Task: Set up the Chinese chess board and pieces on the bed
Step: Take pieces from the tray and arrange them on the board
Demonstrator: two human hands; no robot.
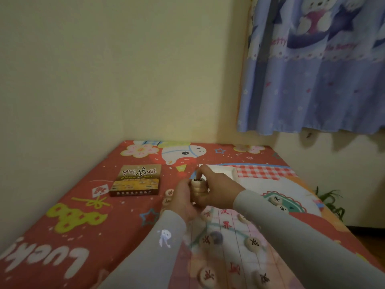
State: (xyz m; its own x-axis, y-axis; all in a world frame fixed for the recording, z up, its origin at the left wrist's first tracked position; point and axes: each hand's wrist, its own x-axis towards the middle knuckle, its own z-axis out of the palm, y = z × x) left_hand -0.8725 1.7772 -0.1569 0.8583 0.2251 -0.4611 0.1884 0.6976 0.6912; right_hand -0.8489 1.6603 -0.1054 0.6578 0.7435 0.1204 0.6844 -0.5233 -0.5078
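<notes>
Brown-and-yellow box point(135, 180), at 10 o'clock from the hands: large Chinese brush title 中國象棋 is printed on the lid, with faded cursive "Chinese chess" beneath; the front-edge row of small Chinese characters is too small to be read. Bed sheet point(62, 236), at 8 o'clock: big white letters "Lucky" are seen upside down. Curtain point(323, 69), at 1 o'clock: pinkish "Betty" is read twice, the rest blurred. Paper board point(225, 226), at 6 o'clock: red characters are printed, blurred. Wooden pieces point(253, 244) on the board: red or black characters are carved, not legible. Stack's top piece point(198, 180): black character, unreadable.
</notes>
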